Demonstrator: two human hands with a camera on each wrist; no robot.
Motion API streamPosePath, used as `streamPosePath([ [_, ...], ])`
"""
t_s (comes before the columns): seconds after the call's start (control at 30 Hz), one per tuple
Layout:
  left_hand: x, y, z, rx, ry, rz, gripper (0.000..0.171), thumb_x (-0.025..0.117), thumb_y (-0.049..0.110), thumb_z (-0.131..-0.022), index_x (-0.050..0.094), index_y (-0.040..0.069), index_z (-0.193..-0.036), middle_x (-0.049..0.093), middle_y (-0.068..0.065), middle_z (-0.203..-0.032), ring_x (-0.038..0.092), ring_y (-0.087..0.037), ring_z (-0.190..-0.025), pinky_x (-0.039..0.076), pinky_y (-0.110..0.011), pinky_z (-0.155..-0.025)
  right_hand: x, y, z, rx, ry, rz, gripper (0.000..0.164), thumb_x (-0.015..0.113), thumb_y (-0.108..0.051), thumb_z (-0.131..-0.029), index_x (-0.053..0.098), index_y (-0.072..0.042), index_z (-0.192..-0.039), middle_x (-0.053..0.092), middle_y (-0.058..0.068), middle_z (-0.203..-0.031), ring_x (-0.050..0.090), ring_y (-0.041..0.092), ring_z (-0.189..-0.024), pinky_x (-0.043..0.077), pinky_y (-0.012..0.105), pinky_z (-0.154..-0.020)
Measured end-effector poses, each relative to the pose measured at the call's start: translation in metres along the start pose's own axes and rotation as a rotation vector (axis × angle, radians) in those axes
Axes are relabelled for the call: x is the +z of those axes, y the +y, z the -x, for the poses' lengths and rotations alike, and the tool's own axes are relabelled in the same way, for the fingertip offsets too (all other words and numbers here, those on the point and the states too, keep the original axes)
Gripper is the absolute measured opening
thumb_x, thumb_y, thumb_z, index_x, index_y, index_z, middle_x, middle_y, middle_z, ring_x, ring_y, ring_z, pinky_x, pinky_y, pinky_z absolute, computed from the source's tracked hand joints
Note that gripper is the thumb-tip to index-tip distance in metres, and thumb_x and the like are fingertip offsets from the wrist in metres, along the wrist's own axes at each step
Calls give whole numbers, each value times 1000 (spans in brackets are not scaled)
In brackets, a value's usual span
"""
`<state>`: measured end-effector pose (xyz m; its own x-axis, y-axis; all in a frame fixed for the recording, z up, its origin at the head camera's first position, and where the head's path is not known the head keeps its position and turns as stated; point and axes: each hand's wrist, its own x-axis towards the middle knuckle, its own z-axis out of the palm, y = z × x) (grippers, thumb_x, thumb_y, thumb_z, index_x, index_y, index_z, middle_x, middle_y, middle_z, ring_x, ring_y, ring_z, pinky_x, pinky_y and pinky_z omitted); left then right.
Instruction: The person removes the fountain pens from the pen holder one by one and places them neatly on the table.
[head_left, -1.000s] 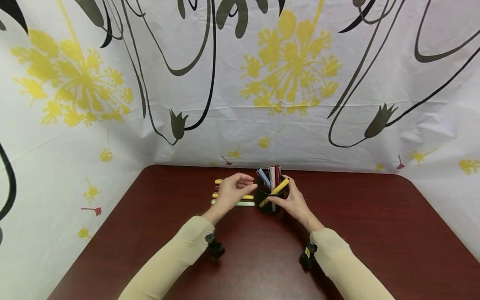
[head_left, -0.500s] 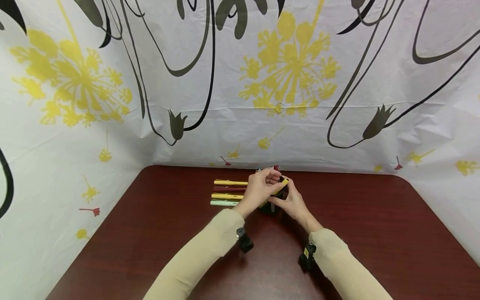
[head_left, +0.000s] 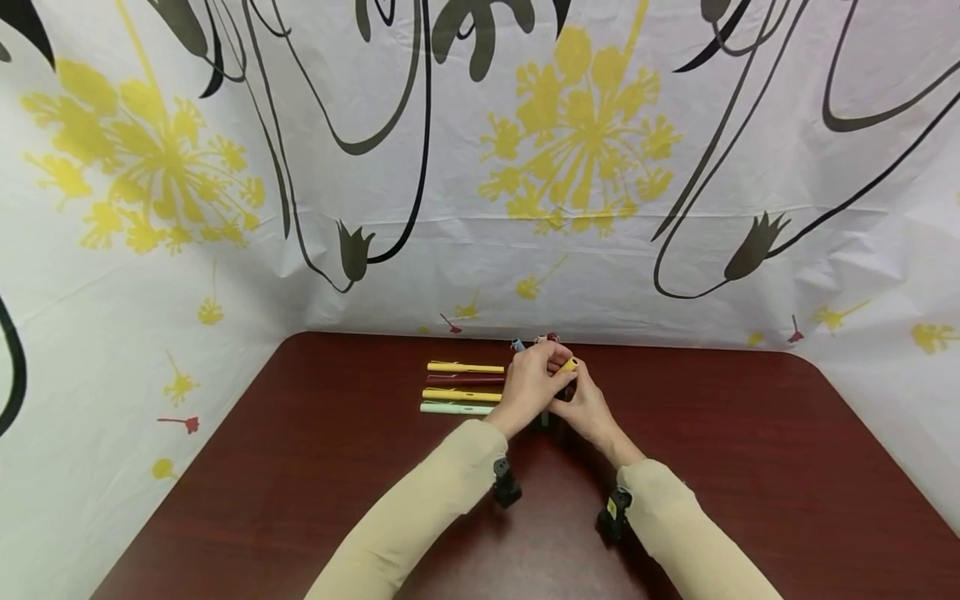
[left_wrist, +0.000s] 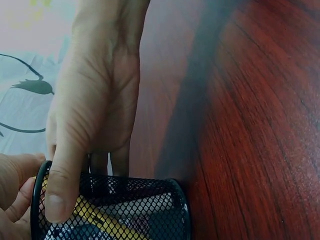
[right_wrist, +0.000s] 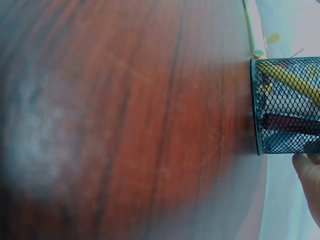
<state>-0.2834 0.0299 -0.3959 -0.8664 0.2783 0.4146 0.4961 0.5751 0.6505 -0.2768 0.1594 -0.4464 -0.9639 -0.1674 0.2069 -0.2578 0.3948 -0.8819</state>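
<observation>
My left hand (head_left: 534,382) covers a black mesh cup (left_wrist: 125,210) of pens. The left wrist view shows its thumb (left_wrist: 60,195) on the near wall by the rim and its fingers round the far side. My right hand (head_left: 588,408) holds the same cup from the right, fingertips by the rim next to a yellow pen (head_left: 571,364). Through the mesh (right_wrist: 287,100) I see yellow and dark red pens. A blue pen tip (head_left: 517,345) pokes up behind my left hand. The cup stands on the table, mostly hidden in the head view.
Several pens lie in a row left of the cup: yellow (head_left: 465,367), dark red (head_left: 465,380), yellow (head_left: 461,394), pale green (head_left: 456,407). The dark red wooden table (head_left: 712,467) is backed by a white sheet with yellow flowers (head_left: 585,125).
My left hand moved right from above the row of pens onto the cup and closed round it. The right hand stayed at the cup. The row is now uncovered.
</observation>
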Motion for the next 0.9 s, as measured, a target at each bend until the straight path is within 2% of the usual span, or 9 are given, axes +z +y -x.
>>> streamPosePath([
  [0.17, -1, 0, 1, 3, 7, -30, 20, 71, 22, -86, 67, 16, -104, 66, 4, -98, 63, -9, -85, 50, -16, -73, 1, 0, 0, 6, 3, 15, 76, 69, -11, -85, 22, -2, -144, 42, 23, -138, 44, 37, -124, 40, 52, -99],
  [0.3, -4, -2, 2, 16, 28, -15, 19, 70, 22, -86, 68, 16, -104, 66, 3, -96, 63, -8, -84, 50, -15, -72, 0, 1, 0, 6, -8, 8, 78, 70, -14, -85, 21, -3, -146, 37, 23, -142, 40, 38, -128, 39, 54, -100],
  [0.43, -8, -5, 4, 22, 59, 83, 21, 68, 20, -87, 67, 12, -107, 67, 0, -95, 64, -9, -84, 50, -14, -73, 0, 2, -1, 24, -8, 8, 81, 72, -18, -84, 21, -6, -146, 34, 22, -145, 37, 38, -131, 38, 55, -100],
  [0.57, -15, -9, 6, -13, 104, 216, 24, 68, 16, -88, 66, 10, -110, 67, -4, -97, 65, -12, -86, 52, -15, -74, 0, 1, 0, 25, -2, -1, 82, 74, -19, -83, 22, -8, -146, 39, 22, -142, 42, 36, -127, 40, 54, -98],
  [0.77, -23, -19, 7, -47, 213, 322, 23, 69, 14, -87, 66, 8, -110, 67, -8, -95, 66, -16, -84, 54, -17, -72, -1, -25, 8, -3, 0, -28, 80, 72, -9, -83, 22, 2, -144, 42, 28, -136, 45, 41, -122, 40, 57, -96],
  [0.9, -31, -24, 9, -84, 276, 368, 23, 69, 15, -87, 66, 9, -109, 68, -8, -96, 67, -18, -84, 54, -20, -71, 0, -15, 4, 1, 7, -14, 82, 73, -14, -82, 22, -1, -144, 43, 25, -137, 46, 38, -122, 41, 54, -95],
])
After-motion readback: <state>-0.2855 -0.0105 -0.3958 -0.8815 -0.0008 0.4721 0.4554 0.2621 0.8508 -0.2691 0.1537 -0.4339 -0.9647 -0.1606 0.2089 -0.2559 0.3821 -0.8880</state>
